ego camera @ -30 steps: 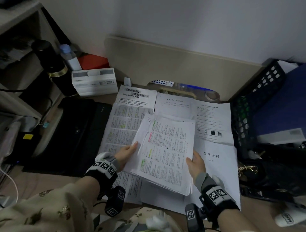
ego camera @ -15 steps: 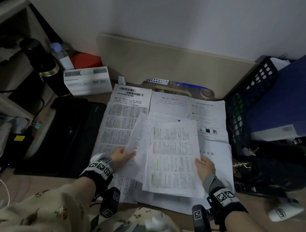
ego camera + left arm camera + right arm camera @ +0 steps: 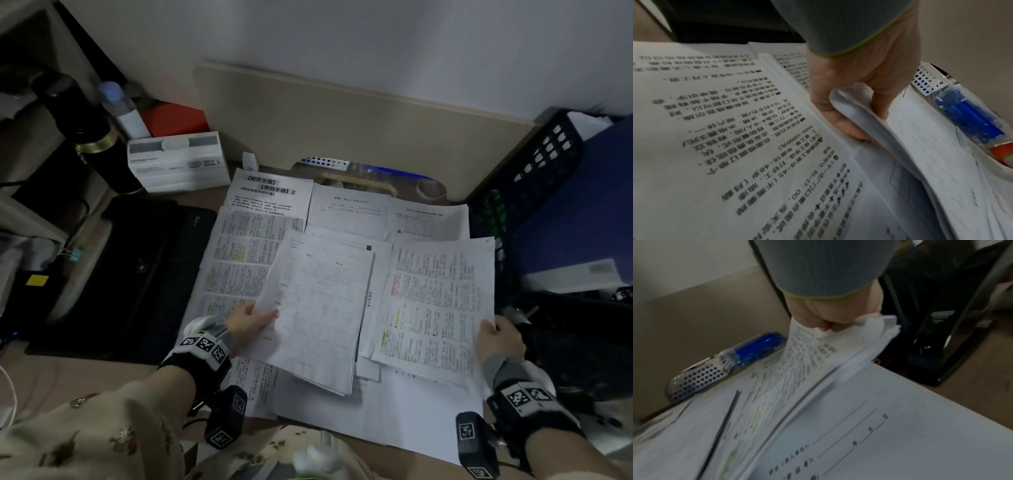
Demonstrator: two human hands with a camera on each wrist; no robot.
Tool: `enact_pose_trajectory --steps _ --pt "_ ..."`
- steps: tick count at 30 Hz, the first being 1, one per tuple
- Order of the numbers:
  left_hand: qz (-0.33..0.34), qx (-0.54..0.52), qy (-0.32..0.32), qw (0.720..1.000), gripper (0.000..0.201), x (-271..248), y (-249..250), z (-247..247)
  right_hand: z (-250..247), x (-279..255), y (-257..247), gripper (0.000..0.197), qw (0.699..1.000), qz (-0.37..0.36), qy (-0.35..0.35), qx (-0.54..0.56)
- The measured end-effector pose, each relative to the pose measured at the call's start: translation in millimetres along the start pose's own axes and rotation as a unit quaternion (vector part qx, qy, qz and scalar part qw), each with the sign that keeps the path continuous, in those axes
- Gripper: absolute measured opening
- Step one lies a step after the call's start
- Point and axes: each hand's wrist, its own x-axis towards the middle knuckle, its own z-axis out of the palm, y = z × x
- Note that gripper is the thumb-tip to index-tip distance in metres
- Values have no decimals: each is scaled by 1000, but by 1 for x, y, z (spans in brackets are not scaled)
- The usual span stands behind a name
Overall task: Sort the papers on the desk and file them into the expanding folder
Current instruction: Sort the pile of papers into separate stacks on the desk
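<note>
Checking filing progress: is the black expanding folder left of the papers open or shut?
Shut. The black expanding folder lies flat on the desk with its flap down; no pockets show.

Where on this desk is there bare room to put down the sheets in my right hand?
Little. Bare desk shows only at the near left, bordered by the black folder and the left sleeve. Spread papers cover the middle; the black crate and dark clutter crowd the right hand.

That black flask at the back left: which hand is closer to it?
Left. The left hand grips a paper stack mid-desk, below and right of the flask; the right hand holds a highlighted sheet far right.
</note>
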Motion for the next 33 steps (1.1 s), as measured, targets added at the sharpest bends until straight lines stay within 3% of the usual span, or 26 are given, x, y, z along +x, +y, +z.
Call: enact_pose_trajectory --steps 11,16,20,24,26,30,33 --pt "-20 -31 -4 999 34 -5 3 0 5 -1 -3 37 993 -21 -62 -100" --pt "-10 -39 4 999 26 -8 7 0 7 3 1 40 984 -23 -105 -144" --pt "-12 -40 0 999 27 -9 7 -2 18 1 3 34 990 -21 -72 -120" --pt "-16 -41 0 999 31 -7 7 -6 30 -13 7 65 989 -59 -38 -127" --pt "-11 -42 0 999 29 -6 6 -9 35 -23 5 70 984 -82 -40 -155" --pt "0 -45 -10 999 24 -8 5 -12 50 -39 1 63 960 -154 -137 -187" --pt "5 -49 -14 999 20 -11 7 -13 64 -46 9 67 931 -168 -222 -235"
